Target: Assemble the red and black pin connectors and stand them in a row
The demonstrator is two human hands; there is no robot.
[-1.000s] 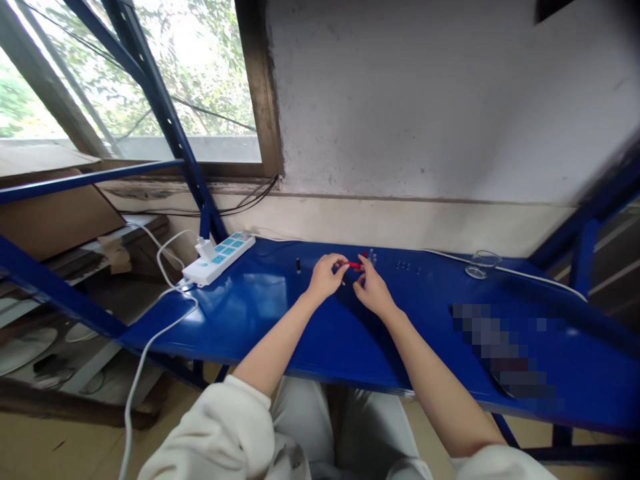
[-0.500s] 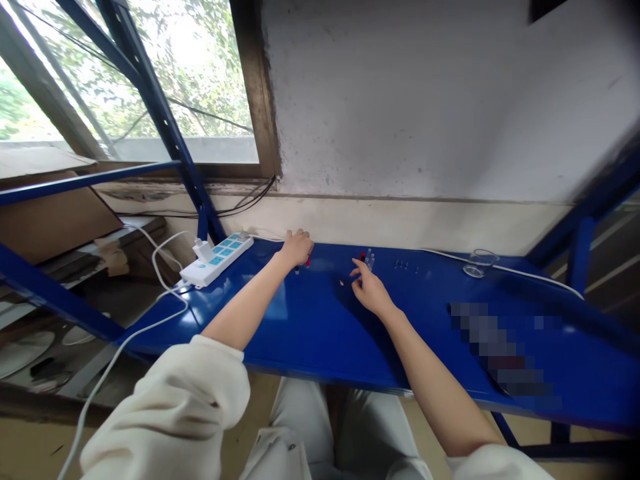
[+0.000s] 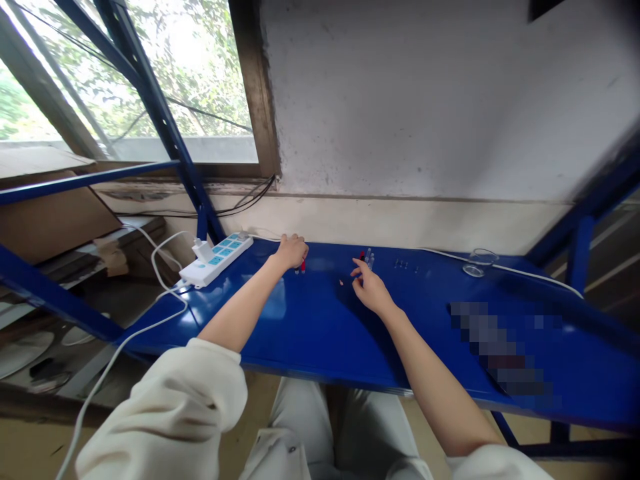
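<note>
My left hand (image 3: 291, 252) reaches to the back of the blue table, its fingers curled down around a small slim red piece (image 3: 303, 265). Just left of that piece, another small piece (image 3: 297, 271) lies under the hand, too small to name. My right hand (image 3: 370, 287) hovers over the middle of the table, index finger stretched out and the others loosely bent, with nothing visible in it. Beyond its fingers are several clear, tube-like pieces (image 3: 371, 259) and a small red piece (image 3: 362, 255). A tiny pale piece (image 3: 341, 283) lies left of the right hand.
A white power strip (image 3: 217, 260) with a plug and cable sits at the table's left end. Several tiny pieces (image 3: 401, 265) lie right of the clear ones. A clear glass (image 3: 480, 262) stands near a white cable along the wall. A blurred dark object (image 3: 500, 347) lies front right.
My left hand has moved slightly left, and the red piece has shifted left and a little nearer with it. The right hand has stayed almost still.
</note>
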